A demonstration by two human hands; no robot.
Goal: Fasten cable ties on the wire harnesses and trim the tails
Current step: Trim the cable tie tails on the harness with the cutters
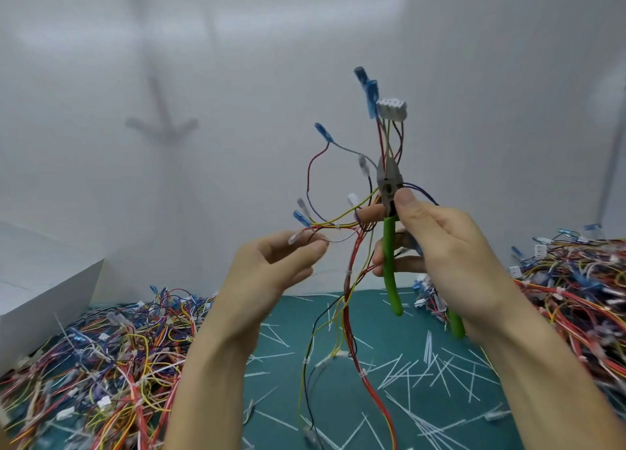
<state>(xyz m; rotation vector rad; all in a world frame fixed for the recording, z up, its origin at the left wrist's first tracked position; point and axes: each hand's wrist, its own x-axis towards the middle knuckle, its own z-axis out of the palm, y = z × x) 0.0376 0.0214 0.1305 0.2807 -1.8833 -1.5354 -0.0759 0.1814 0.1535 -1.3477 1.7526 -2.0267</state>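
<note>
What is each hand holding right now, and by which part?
Right hand grips the cutters by the green handles, just below the pivot. Left hand pinches a thin branch of the wire harness beside its clear terminal.

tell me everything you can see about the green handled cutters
The cutters have a grey metal head and two bright green, plastic-looking handles. They stand nearly upright, tips up, head against the upper wires of the wire harness. The right hand grips them, thumb beside the pivot; the handle ends splay out below it.

Glossy green plastic cutter handles [389, 246]
</note>
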